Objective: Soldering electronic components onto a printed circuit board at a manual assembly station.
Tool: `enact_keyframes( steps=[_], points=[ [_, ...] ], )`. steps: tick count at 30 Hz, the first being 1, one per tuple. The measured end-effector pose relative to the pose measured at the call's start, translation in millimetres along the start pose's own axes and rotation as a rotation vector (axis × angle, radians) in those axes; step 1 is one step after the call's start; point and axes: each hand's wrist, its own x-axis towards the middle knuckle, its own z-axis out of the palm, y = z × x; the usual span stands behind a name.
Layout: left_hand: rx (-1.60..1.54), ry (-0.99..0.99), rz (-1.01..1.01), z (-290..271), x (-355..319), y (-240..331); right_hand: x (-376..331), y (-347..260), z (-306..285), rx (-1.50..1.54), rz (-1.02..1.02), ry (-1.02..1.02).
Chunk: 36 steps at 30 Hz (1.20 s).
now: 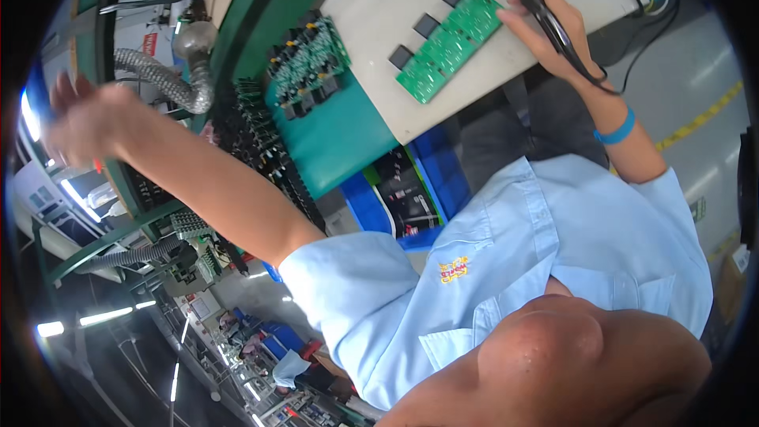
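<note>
My right hand point(545, 24) grips a black pen-shaped tool point(538, 4) with a black cable, its tip up at the far edge of the white work pad point(474, 87). A green circuit board point(451, 43) with three black blocks along one side lies on the pad, just left of that hand. A blue band point(617, 130) circles my right wrist. My left hand point(79, 119) is raised far out to the left, blurred, fingers apart and holding nothing, near the green frame of the bench.
More green boards with black parts point(308, 59) lie on the green bench top point(340, 134). A row of boards point(253, 138) stands in a rack beside them. A blue bin point(403, 190) holds dark parts. A grey flexible hose point(162, 79) hangs at the left.
</note>
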Motion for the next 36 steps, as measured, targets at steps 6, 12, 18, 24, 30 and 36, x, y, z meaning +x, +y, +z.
enact_keyframes(
  steps=[6, 12, 18, 24, 30, 36],
  points=[
    [-0.821, -0.093, -0.647, -86, -271, 70, 8, 7, -18, 0.431, 0.194, 0.085],
    [-0.818, -0.219, -1.062, -98, -446, 85, 17, -2, -39, 0.837, 0.393, 0.220],
    [-0.864, -0.539, -1.248, -120, -481, 81, 21, -5, -60, 0.883, 0.423, 0.296],
    [-0.398, -0.968, -1.253, -96, -461, 86, -11, -33, -46, 0.825, 0.209, -0.035],
    [0.258, -1.261, -0.940, -92, -452, 69, -18, -42, -55, 0.623, 0.006, -0.296],
    [0.456, -1.347, -0.557, -94, -470, 69, -39, -46, -46, 0.371, -0.080, -0.655]
  ],
)
